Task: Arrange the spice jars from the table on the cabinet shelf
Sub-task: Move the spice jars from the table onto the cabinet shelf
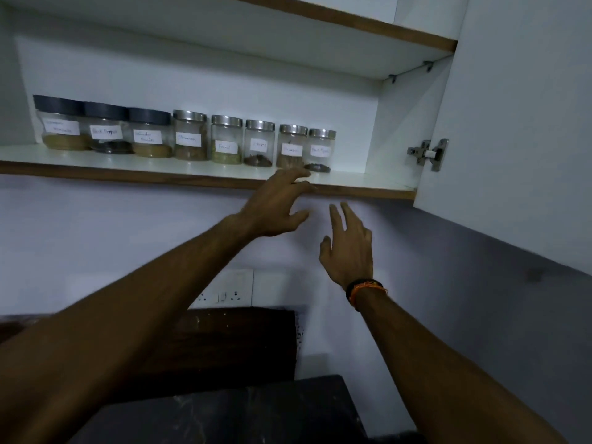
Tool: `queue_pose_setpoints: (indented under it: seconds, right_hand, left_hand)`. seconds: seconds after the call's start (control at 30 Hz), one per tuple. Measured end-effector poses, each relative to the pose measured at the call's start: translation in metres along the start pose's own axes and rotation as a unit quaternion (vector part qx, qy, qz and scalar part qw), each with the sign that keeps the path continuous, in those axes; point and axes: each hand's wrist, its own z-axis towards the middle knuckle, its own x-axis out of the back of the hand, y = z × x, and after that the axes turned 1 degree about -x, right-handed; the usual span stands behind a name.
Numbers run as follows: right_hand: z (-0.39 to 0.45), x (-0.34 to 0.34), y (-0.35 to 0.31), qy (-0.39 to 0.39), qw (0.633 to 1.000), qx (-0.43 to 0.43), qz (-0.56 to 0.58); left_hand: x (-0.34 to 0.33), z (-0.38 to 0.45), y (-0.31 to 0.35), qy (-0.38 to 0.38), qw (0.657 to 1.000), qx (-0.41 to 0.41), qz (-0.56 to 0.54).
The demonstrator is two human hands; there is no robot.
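Spice jars (189, 136) are the subject, but nearest the camera comes a dark tabletop (224, 411) at the bottom edge, with no jars showing on the part in view. Above it two bare forearms reach up and forward. The right hand (347, 248), with a black and orange band on the wrist, hangs below the shelf, its fingers (349, 216) straight, loosely spread and holding nothing. The left hand (275, 203) is higher, fingers spread and slightly curled, fingertips at the wooden front edge of the cabinet shelf (368, 184), just in front of the two rightmost jars and gripping neither. Eight jars stand on that shelf in one row against the back wall, touching or nearly so: three wider ones with dark lids on the left, then five narrower ones with silver lids. Each stands upright, long axis vertical, lid up, white label facing out, probably so the names can be read. Bare shelf remains to their right, beside the open cabinet door (512, 123). The arranging looks finished or nearly so.
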Motion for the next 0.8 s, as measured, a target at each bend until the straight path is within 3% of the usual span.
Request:
queue_pose_setpoints:
  seconds: [0.17,0.3,0.5,0.7,0.8]
  right_hand:
    - [-0.075,-0.020,0.000,-0.168,0.985,-0.034,0.009]
    - [-0.137,-0.034,0.002,-0.279,0.958,-0.057,0.016]
    - [-0.212,-0.041,0.013,-0.418,0.899,-0.127,0.022]
    - [-0.283,-0.047,0.018,-0.504,0.844,-0.182,0.029]
    - [-0.311,-0.047,0.018,-0.516,0.833,-0.193,0.048]
  left_hand:
    - [-0.035,-0.064,0.025,0.027,1.000,-0.001,-0.005]
    - [-0.084,-0.127,0.045,-0.105,0.993,0.036,-0.042]
    - [-0.142,-0.203,0.072,-0.276,0.954,0.091,-0.076]
    - [-0.182,-0.265,0.096,-0.375,0.909,0.143,-0.111]
    - [-0.197,-0.284,0.105,-0.409,0.893,0.151,-0.116]
